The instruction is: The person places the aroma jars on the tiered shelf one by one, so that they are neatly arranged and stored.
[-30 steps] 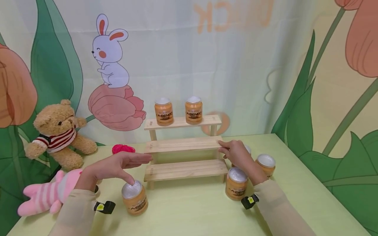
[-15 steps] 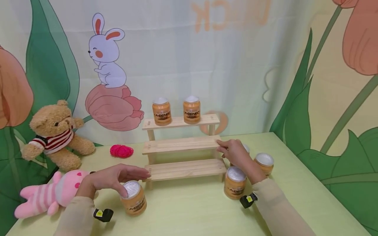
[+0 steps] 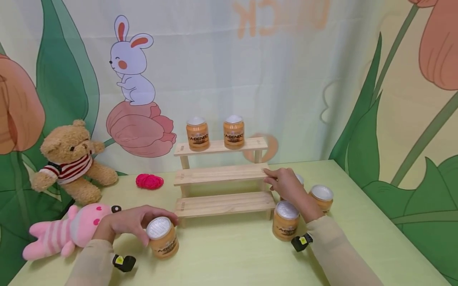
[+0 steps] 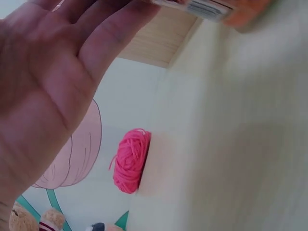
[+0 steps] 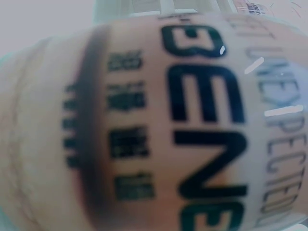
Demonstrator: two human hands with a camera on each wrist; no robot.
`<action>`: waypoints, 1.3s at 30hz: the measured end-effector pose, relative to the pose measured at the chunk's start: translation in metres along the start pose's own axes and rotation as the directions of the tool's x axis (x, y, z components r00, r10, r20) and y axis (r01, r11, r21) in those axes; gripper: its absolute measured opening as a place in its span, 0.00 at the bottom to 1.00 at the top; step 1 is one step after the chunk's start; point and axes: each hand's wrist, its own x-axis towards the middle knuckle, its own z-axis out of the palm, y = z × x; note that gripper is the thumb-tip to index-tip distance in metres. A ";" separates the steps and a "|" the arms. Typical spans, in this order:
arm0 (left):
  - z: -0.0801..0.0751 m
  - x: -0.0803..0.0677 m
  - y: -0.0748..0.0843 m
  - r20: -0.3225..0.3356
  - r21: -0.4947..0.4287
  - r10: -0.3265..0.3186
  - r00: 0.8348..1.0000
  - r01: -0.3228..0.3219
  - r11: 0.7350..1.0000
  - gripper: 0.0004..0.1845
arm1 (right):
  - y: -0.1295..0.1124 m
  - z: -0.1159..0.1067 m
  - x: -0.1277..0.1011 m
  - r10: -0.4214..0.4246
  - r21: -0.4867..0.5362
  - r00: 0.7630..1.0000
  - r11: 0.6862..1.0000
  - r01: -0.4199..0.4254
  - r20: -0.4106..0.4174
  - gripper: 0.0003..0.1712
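Note:
My left hand (image 3: 130, 222) reaches round an orange jar (image 3: 165, 245) with a silver lid on the table, thumb at its near left side, fingers behind it. In the left wrist view those fingers (image 4: 113, 36) meet the labelled side of the jar (image 4: 250, 14). With thumb and forefinger my right hand (image 3: 286, 182) pinches the right end of the middle board of a three-tier wooden shelf (image 3: 222, 174). Two matching jars (image 3: 198, 135) stand on its top board. Below my right forearm is another jar (image 3: 286, 222); the right wrist view is filled by a jar's label (image 5: 192, 120).
Another jar (image 3: 322, 198) stands right of my right forearm, and one more (image 3: 299, 179) is mostly hidden behind that hand. On the left are a teddy bear (image 3: 71, 163), a pink plush toy (image 3: 68, 232) and pink yarn (image 3: 149, 181). A printed curtain (image 3: 286, 79) hangs behind.
My left hand has come down from above the jar to round its side. My right hand keeps its pinch on the shelf board. The jars stay in place.

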 end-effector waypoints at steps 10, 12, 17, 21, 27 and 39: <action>-0.002 -0.003 -0.014 0.001 -0.033 0.035 0.999 -0.035 0.999 0.41 | 0.000 -0.001 0.002 -0.020 -0.024 1.000 1.000 0.019 -0.007 0.24; -0.003 -0.003 -0.018 -0.011 -0.028 0.057 0.998 -0.057 0.998 0.41 | 0.000 -0.002 0.002 -0.028 -0.031 0.999 0.999 0.027 -0.015 0.24; -0.004 -0.006 -0.022 -0.070 -0.040 0.057 0.996 -0.060 0.997 0.41 | 0.001 0.000 0.001 -0.043 -0.028 0.999 0.999 0.043 -0.010 0.23; -0.004 -0.008 -0.023 -0.111 -0.059 0.040 0.993 -0.047 0.997 0.40 | 0.001 0.000 0.000 -0.035 -0.019 0.999 0.999 0.035 -0.002 0.24; -0.006 -0.012 -0.022 -0.129 -0.043 0.070 0.989 -0.076 0.996 0.39 | 0.000 0.000 -0.001 -0.037 -0.018 0.999 0.999 0.037 -0.004 0.23; -0.002 -0.009 0.004 -0.272 0.063 0.225 0.935 -0.216 0.974 0.30 | -0.001 0.000 0.001 -0.015 -0.011 1.000 1.000 0.015 0.011 0.24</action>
